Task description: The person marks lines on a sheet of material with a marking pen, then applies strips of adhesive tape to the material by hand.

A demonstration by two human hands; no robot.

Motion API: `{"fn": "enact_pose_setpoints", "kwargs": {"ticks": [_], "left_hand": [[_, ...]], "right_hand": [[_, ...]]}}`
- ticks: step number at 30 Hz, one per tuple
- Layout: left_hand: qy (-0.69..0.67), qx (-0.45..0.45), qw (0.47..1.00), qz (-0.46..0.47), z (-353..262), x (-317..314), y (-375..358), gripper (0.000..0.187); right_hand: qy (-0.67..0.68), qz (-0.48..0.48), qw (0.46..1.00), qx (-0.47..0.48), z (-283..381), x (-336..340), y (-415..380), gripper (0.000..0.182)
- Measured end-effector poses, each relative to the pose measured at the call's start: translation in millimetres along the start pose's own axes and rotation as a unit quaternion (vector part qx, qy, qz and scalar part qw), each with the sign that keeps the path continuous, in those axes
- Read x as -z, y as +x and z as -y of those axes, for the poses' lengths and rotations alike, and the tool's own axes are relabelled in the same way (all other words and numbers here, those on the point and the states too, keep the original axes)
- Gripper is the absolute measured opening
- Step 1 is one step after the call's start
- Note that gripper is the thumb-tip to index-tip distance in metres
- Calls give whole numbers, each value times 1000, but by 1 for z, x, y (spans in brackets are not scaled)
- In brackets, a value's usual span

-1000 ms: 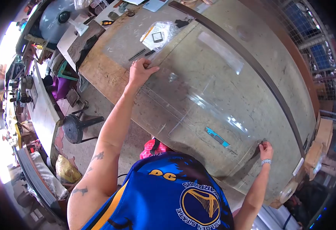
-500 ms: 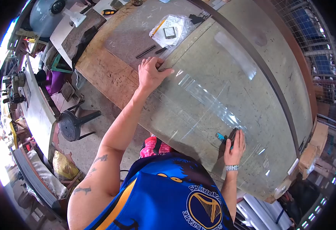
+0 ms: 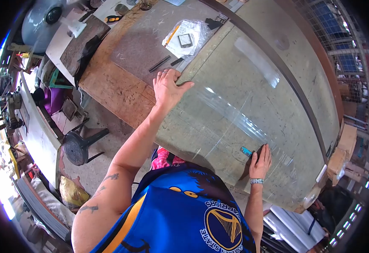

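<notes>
A clear plastic sheet [image 3: 235,116] lies over the worktable [image 3: 218,55], with bright streaks of reflection running across it. My left hand [image 3: 167,89] rests at the sheet's far-left end, thumb spread away from the curled fingers, close to two thin dark strips [image 3: 159,63]. Toward the right, my right hand [image 3: 260,163] lies flat on the sheet with its fingers stretched forward and thumb apart. Just left of that hand's fingertips is a teal and black tool [image 3: 246,151], partly hidden by the hand.
A plastic bag with papers [image 3: 186,40] lies beyond my left hand. A long dark curved strip [image 3: 285,69] crosses the table's far side. An orange-handled screwdriver [image 3: 112,19] lies at the back left. A dark stool [image 3: 77,145] stands on the floor at left.
The view has shifted slightly. Reflections on the sheet have changed shape and look smoother. Both hands remain at about the same places on the sheet, the right one shifted a little.
</notes>
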State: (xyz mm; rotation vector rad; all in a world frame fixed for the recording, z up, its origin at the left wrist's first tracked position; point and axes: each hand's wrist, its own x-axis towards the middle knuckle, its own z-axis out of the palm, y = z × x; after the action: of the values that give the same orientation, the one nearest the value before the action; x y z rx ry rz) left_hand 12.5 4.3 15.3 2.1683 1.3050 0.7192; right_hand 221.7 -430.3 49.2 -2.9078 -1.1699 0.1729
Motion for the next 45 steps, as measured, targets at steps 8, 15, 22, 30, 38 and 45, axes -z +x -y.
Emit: {"fn": "enact_pose_setpoints", "kwargs": {"ticks": [8, 15, 22, 30, 38, 45], "left_hand": [[5, 9, 1000, 21, -1, 0, 2, 56], [10, -15, 1000, 7, 3, -2, 2, 47], [4, -2, 1000, 30, 2, -1, 4, 49], [24, -7, 999, 46, 2, 0, 6, 58], [-2, -9, 999, 46, 6, -2, 6, 58], [-10, -18, 999, 42, 8, -4, 6, 54]], "right_hand": [[10, -16, 1000, -25, 4, -5, -7, 57], [72, -26, 997, 11, 60, 11, -21, 52], [206, -14, 978, -9, 73, 12, -20, 28], [248, 93, 964, 17, 52, 45, -4, 26], [480, -100, 869, -66, 78, 72, -15, 23], [605, -154, 752, -212, 76, 46, -19, 27]]}}
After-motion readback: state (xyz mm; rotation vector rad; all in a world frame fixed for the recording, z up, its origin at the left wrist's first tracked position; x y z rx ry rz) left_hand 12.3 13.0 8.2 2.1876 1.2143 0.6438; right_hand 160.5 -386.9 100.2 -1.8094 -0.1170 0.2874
